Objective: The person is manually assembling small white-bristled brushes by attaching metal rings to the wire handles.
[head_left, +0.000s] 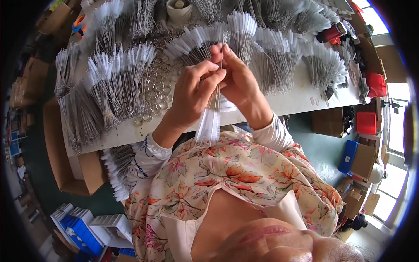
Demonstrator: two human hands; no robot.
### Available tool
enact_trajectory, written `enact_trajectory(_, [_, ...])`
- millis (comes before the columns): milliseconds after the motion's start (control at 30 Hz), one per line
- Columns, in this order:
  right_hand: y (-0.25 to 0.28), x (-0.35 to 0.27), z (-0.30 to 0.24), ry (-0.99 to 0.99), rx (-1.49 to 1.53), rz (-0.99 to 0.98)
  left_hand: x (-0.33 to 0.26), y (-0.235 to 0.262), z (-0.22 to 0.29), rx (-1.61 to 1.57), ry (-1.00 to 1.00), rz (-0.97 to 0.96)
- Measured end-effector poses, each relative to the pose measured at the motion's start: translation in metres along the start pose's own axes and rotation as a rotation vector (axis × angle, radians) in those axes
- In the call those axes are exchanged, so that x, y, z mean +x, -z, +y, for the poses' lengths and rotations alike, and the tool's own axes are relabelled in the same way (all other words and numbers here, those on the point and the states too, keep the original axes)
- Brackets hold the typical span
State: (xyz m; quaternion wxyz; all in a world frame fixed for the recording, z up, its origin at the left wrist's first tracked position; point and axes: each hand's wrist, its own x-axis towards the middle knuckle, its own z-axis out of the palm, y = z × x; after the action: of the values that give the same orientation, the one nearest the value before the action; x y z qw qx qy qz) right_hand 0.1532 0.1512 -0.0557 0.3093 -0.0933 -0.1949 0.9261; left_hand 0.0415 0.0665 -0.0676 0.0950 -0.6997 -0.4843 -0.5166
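Several thin wire brushes [208,125] with white bristles hang between my hands, bristle ends down towards my lap and wire loop ends up. My left hand [188,94] is closed, its fingers pinching the wires partway down. Higher up, the thumb and fingers of my right hand [242,81] grip the wires just below the loops. Whether a ring is threaded at the loops is too small to tell. Loose metal split rings [159,97] are strewn on the table to the left of my hands.
Bunches of brushes [115,81] cover the white table [301,98] on the left, with more bunches [279,56] at the right and back. A cream pot [179,12] stands at the back. Open cardboard boxes [85,172] sit left below the table; a red bin [365,123] is at right.
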Motion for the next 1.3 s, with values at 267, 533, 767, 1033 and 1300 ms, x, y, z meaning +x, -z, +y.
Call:
enact_trajectory(267, [-0.024, -0.018, -0.022, 0.016, -1.458, -0.147, 0.035, 0.051, -0.013, -0.471, 0.150, -0.083])
enact_trajectory(533, [-0.037, -0.025, -0.024, -0.246, -1.231, -0.299, 0.013, 0.061, -0.006, -0.476, 0.301, -0.257])
enact_trajectory(767, [0.000, -0.053, -0.025, -0.630, -0.953, -0.256, -0.027, 0.025, 0.027, -0.222, 0.006, -0.093])
enact_trajectory(1033, [0.098, -0.126, -0.062, -0.021, -2.454, 0.273, -0.110, 0.070, 0.004, 0.217, 0.861, -0.089])
enact_trajectory(1300, [0.035, -0.059, 0.037, 0.279, -1.724, -0.231, -0.119, 0.065, -0.003, 0.085, 0.998, -0.287])
